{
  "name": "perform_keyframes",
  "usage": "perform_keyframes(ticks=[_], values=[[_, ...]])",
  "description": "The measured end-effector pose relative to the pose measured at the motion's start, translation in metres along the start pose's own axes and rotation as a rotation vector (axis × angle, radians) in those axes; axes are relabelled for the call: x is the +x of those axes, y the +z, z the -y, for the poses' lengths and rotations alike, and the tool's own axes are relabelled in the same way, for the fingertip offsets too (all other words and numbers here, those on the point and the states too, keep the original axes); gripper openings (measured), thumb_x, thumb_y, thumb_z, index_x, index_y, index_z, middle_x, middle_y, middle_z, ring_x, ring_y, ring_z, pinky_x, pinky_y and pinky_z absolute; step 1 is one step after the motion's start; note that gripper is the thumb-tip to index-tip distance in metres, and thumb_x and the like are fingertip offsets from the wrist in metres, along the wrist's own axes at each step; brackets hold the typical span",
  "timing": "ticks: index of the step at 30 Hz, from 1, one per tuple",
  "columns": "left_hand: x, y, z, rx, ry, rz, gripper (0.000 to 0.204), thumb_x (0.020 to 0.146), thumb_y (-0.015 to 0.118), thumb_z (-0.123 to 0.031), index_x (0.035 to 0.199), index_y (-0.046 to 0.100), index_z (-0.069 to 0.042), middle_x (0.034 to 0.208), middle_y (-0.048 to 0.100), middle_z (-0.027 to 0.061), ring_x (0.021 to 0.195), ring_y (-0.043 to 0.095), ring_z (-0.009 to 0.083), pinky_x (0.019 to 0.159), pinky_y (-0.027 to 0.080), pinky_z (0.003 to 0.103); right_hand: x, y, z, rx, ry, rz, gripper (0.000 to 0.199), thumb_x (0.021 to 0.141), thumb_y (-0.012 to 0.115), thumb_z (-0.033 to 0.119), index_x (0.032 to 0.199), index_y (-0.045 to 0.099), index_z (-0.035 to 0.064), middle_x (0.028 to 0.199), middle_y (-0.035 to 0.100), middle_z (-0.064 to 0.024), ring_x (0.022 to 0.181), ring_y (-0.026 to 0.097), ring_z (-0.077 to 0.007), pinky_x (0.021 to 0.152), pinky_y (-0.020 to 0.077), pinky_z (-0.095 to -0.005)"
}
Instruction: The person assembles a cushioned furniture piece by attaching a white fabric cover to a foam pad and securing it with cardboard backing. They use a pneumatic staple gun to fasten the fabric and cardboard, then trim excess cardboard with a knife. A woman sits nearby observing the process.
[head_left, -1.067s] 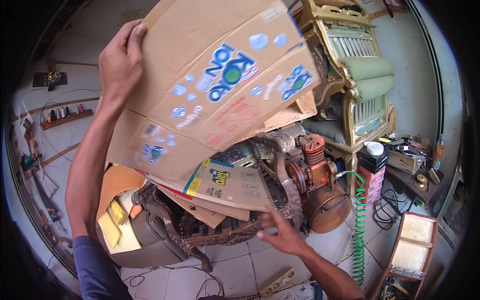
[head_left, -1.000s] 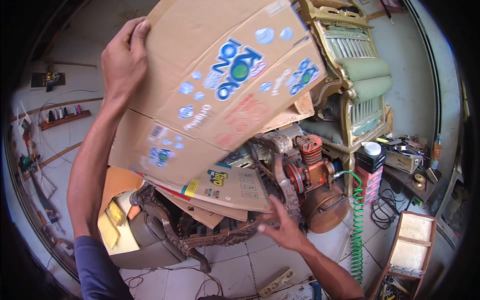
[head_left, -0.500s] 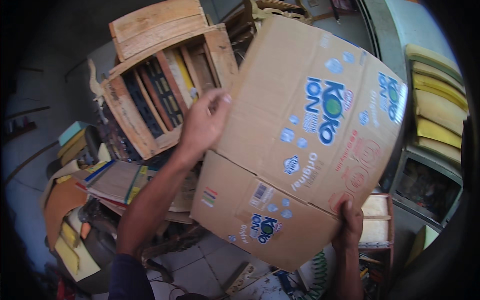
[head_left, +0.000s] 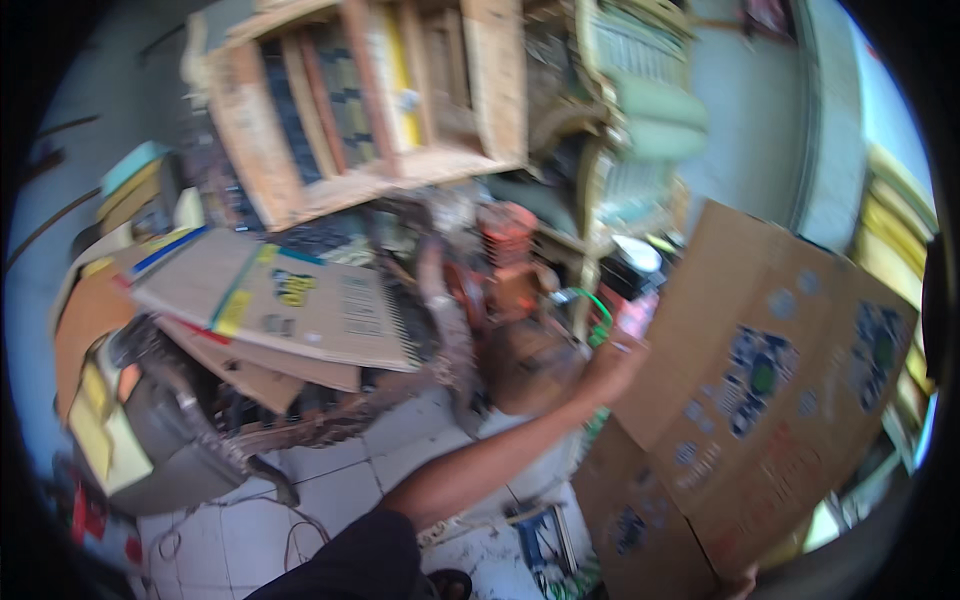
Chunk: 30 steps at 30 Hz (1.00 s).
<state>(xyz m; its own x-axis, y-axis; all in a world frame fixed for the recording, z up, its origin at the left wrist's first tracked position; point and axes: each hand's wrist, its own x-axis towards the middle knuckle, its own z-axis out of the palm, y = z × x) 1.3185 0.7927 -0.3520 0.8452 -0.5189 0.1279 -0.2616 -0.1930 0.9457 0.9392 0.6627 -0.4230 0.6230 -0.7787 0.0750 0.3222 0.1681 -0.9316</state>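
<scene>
A large flattened cardboard box [head_left: 700,440], brown with blue and red print, stands tilted at the right. My right hand [head_left: 741,584] grips its lower edge; only a few fingertips show at the bottom of the view. My left arm reaches across the middle, and my left hand [head_left: 608,366] is at the cardboard's left edge. Motion smears its fingers, so whether they hold the edge is unclear. Just beyond that hand are a small pink thing [head_left: 636,314] and a dark container with a white top [head_left: 634,262].
A wooden frame with slats [head_left: 400,170] stands at the back. More flat cardboard [head_left: 330,315] lies on a carved dark seat frame at left. An orange-red machine [head_left: 505,250], possibly a compressor, and a green padded chair [head_left: 655,115] stand behind. A blue tool [head_left: 540,535] lies on the tiled floor.
The view has swung, and the cardboard now sits lower and farther right. My left hand has moved right with it, staying by its left edge. My right hand has nearly left the view.
</scene>
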Motion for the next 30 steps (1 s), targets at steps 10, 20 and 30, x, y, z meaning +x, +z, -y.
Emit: perform_keyframes(ticks=[10, 20, 30], values=[[-0.007, -0.051, 0.076, -0.728, -0.234, 0.153, 0.082, 0.100, 0.046, -0.073, 0.155, 0.046, -0.012, 0.152, 0.056, 0.0081, 0.138, 0.053, 0.0253, 0.117, 0.040, 0.045, 0.006, 0.052, -0.018, 0.034, -0.046, 0.054, 0.054, 0.111, 0.051, 0.039, 0.149, 0.052, 0.0005, 0.138, 0.063, -0.0119, 0.124, 0.059, -0.0201, 0.108, 0.0462, -0.0371], [-0.004, -0.091, 0.117, -0.634, -0.279, 0.037, 0.073, 0.103, 0.055, -0.062, 0.146, 0.054, -0.004, 0.131, 0.065, 0.0120, 0.114, 0.067, 0.0242, 0.097, 0.055, 0.040, 0.012, 0.082, -0.001, 0.005, -0.136, 0.050, 0.053, 0.103, 0.067, 0.017, 0.150, 0.049, -0.0017, 0.126, 0.068, -0.0131, 0.109, 0.067, -0.0193, 0.088, 0.0571, -0.0321], [-0.021, -0.095, 0.109, -0.113, -0.432, -0.275, 0.072, 0.104, 0.053, -0.057, 0.127, 0.063, 0.011, 0.119, 0.070, 0.0206, 0.106, 0.070, 0.0294, 0.092, 0.055, 0.043, 0.016, 0.084, 0.024, -0.531, -0.662, -0.154, 0.074, 0.086, 0.082, 0.011, 0.149, 0.046, -0.0017, 0.123, 0.064, -0.0219, 0.107, 0.069, -0.0314, 0.090, 0.0573, -0.0407]])
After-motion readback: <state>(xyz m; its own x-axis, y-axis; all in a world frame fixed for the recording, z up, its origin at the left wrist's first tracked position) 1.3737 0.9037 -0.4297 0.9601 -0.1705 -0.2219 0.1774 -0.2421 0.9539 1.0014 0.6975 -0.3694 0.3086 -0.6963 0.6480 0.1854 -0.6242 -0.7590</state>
